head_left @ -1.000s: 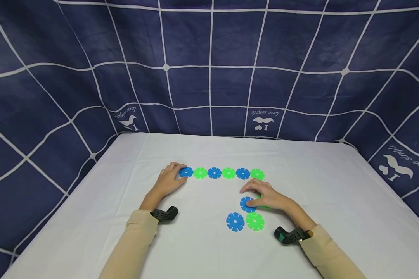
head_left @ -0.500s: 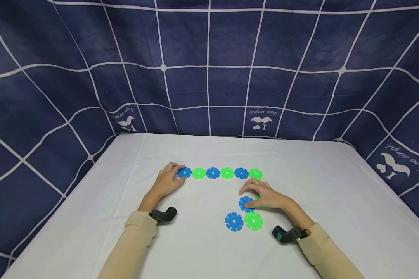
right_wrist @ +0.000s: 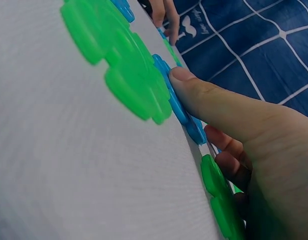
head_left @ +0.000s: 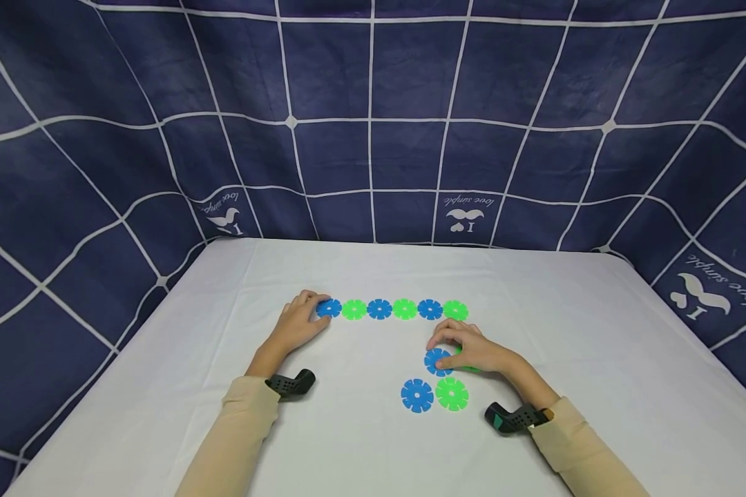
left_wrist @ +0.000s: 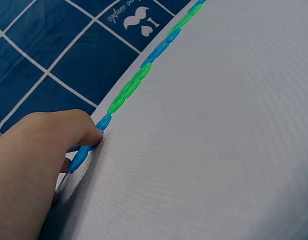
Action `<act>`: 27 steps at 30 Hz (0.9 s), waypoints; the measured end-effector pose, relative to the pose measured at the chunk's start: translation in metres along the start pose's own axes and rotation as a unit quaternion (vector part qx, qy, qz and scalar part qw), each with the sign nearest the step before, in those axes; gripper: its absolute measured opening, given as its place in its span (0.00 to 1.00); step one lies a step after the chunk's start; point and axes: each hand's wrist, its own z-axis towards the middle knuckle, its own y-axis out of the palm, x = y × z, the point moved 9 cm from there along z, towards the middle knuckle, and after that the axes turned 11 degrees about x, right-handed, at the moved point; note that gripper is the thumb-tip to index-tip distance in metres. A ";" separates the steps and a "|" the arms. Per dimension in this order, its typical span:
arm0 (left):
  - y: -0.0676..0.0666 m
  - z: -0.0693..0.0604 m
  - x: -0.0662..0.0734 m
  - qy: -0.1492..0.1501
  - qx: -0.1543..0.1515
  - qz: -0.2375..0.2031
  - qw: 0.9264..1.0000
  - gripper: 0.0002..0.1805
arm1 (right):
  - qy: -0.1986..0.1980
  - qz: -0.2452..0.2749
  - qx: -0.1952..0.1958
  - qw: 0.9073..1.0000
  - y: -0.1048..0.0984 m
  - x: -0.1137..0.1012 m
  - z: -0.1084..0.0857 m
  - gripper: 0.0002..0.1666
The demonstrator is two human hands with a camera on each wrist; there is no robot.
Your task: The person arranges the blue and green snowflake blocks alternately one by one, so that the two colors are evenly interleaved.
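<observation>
A row of notched plastic discs, blue and green by turns, lies across the white table. My left hand holds the blue disc at the row's left end between thumb and index finger, as the left wrist view also shows at the disc's edge. Nearer to me, my right hand pinches another blue disc, its thumb on top and its index finger at the far edge. Beneath that hand a green disc is partly hidden. In the right wrist view the thumb presses the blue disc.
Closer to me lie a loose blue disc and a green disc. The row ends on the right with a green disc, just beyond the right fingers. A dark blue checked cloth hangs behind the table.
My right index finger has come down to the far edge of the blue disc, which has shifted slightly away from me. The left hand stays on its disc; the head view moved a little.
</observation>
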 end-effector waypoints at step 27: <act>0.002 0.001 -0.002 -0.005 0.003 0.001 1.000 0.28 | 0.036 0.193 -0.024 0.980 -0.012 0.002 0.002 0.18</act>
